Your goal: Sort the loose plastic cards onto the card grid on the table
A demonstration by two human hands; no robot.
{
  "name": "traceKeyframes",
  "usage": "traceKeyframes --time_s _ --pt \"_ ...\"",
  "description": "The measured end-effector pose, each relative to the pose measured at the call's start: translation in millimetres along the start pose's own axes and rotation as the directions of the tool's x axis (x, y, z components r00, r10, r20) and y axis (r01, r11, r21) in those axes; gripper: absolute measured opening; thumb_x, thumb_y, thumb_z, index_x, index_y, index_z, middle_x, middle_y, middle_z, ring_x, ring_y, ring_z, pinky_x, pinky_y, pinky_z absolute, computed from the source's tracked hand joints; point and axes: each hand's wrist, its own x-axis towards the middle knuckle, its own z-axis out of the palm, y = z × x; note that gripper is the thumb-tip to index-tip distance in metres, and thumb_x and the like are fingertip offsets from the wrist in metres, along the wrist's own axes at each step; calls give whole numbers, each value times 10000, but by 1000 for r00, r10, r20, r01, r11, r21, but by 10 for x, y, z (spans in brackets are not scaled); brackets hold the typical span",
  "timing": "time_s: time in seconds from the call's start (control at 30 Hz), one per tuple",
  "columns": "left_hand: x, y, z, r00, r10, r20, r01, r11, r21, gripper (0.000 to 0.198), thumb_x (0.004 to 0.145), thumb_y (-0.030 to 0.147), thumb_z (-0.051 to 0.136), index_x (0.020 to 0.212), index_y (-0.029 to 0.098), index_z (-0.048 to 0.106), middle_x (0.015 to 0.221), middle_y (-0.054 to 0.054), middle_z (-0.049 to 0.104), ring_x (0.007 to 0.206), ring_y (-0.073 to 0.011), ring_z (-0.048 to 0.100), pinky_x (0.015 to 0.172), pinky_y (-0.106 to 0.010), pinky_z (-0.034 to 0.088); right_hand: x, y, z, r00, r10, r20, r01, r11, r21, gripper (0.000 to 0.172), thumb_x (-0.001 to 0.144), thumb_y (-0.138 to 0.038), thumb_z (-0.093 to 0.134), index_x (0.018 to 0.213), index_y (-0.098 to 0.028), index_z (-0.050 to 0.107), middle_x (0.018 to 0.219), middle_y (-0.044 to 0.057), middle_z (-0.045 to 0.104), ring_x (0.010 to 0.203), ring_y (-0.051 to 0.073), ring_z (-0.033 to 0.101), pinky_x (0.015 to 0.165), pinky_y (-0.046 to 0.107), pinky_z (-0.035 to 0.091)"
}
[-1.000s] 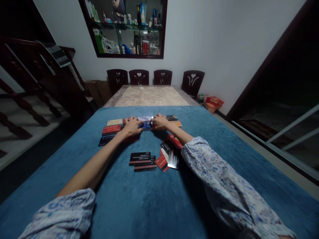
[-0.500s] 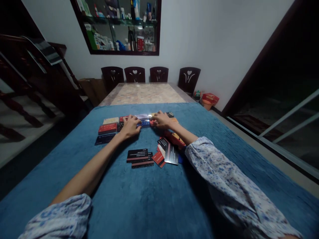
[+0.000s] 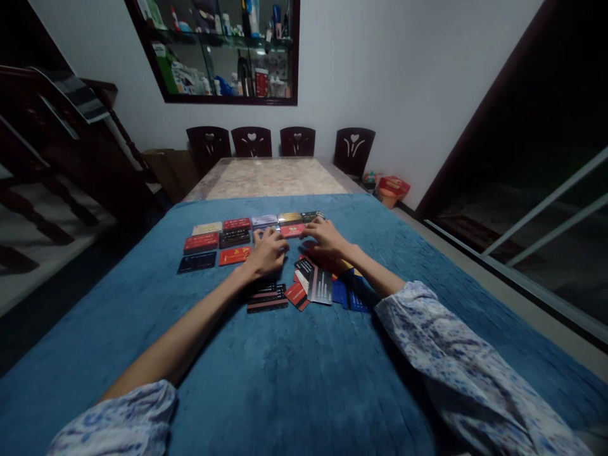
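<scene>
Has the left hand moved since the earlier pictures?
Yes: to the right and slightly nearer the person, judged against the black cards in the middle row. The left hand partly hid them earlier; now it is to their right.

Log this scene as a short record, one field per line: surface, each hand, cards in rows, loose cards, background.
Surface: blue cloth on the near part of a table
Left hand: fingers bent over the cards; any hold cannot be told
Right hand: fingertips at or close to the right end of a red card
Rows: nearest row shows a dark blue card, then an orange-red card
Loose cards: overlapping, including a grey striped card and blue cards
Background: four dark chairs
</scene>
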Motion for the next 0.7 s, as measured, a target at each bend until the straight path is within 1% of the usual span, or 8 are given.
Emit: traceKeyframes --time_s 0.17,0.3,0.4,0.47,0.6,0.7 --pt "-36 228 9 996 84 20 -83 995 -63 214 879 180 526 943 212 728 1138 -79 690 1150 -290 473 987 -524 259 -234 32 14 999 1 -42 -1 1000 3 246 909 -293 575 1103 -243 717 1122 91 682 1078 278 438 840 385 291" --pt "-72 342 49 981 185 58 -176 976 -131 297 871 147 509 1057 237 722 1212 -56 695 1209 -289 456 1020 -539 243 -392 60 24 998 19 -57 -20 1000 -3 244 933 -336 565 1094 -246 725 1091 95 689 1075 278 436 804 368 281" --pt "-94 375 78 946 303 119 -276 941 -197 437 836 100 511 1199 268 688 1332 -42 655 1293 -289 412 1052 -532 256 -499 77 43 996 32 -79 -33 999 -8 251 940 -356 567 1095 -245 730 1068 99 694 1054 273 444 790 360 279" --pt "-105 384 89 919 362 154 -322 917 -236 501 842 101 513 1290 282 646 1400 -34 616 1344 -286 378 1074 -521 267 -564 83 62 995 36 -93 -36 999 0 250 949 -369 565 1076 -240 736 1063 94 699 1042 265 454 780 355 276" --pt "-121 394 105 887 415 203 -362 897 -252 515 897 135 484 1364 325 592 1457 -7 573 1409 -277 338 1099 -529 268 -667 73 106 992 32 -120 -30 999 19 251 960 -380 556 1044 -233 742 1053 90 708 1023 255 468 767 350 273" --pt "-127 380 123 866 440 236 -392 892 -223 561 886 100 462 1379 341 577 1465 -6 566 1437 -277 328 1099 -537 265 -711 53 135 990 29 -141 -26 999 21 236 960 -355 555 1038 -233 742 1041 91 708 1005 250 471 764 349 276"
